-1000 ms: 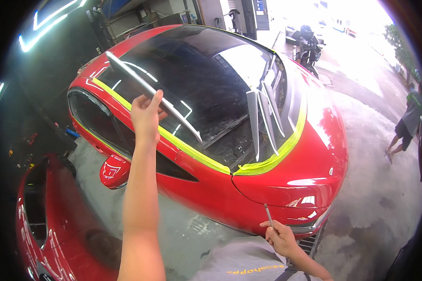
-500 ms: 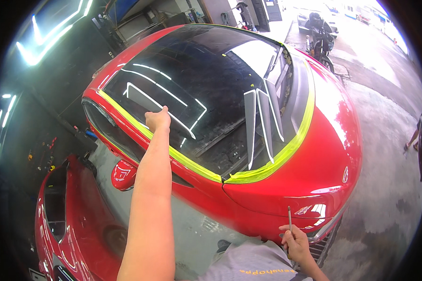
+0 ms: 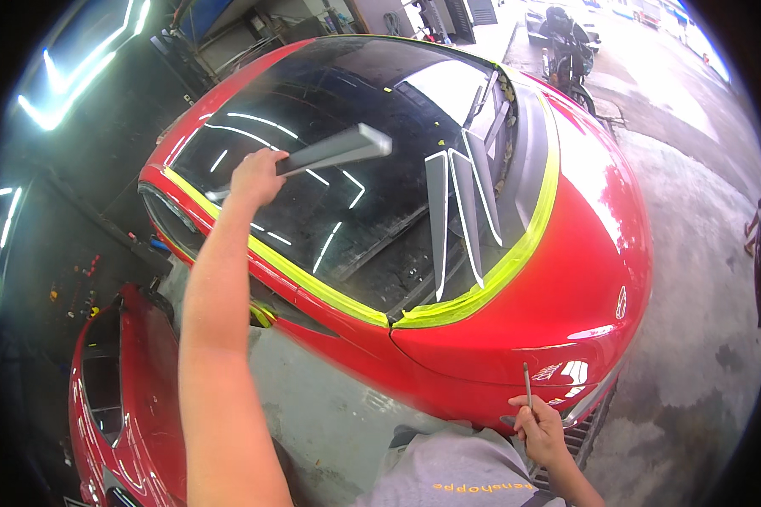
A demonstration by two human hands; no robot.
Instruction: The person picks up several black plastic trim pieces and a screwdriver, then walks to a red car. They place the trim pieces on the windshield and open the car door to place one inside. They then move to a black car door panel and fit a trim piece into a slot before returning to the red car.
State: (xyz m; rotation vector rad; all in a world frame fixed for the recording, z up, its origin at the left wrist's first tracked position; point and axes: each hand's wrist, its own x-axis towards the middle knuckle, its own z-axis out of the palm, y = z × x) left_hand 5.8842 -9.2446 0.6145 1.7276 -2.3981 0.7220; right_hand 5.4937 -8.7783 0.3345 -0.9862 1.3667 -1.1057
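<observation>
My left hand (image 3: pixel 258 177) is stretched over the windshield (image 3: pixel 330 101) of a red car, its fingers closed on a long, dark grey trim piece (image 3: pixel 336 150) with pale edges. The piece is lifted above the glass and smeared by motion. Toward the hood side of the glass lie more narrow, tapered trim pieces: one nearest me (image 3: pixel 437 224), a middle one (image 3: pixel 464 215) and a far one (image 3: pixel 481 186). Low at the right, my right hand (image 3: pixel 541 431) grips a thin rod-like tool (image 3: pixel 528 384) pointing upward, close to the car's front corner. The tool's exact kind cannot be made out.
Yellow-green masking tape (image 3: pixel 516 270) borders the windshield beside the red hood (image 3: pixel 583 228). Another dark red car body (image 3: pixel 148 372) stands at the lower left. A motorcycle (image 3: pixel 571 63) is parked at the far right. A small yellow scrap (image 3: pixel 389 89) sits on the glass.
My left hand has taken the trim piece up off the windshield and swung it leftward and up. The view has shifted slightly. My right hand still holds the tool in nearly the same place.
</observation>
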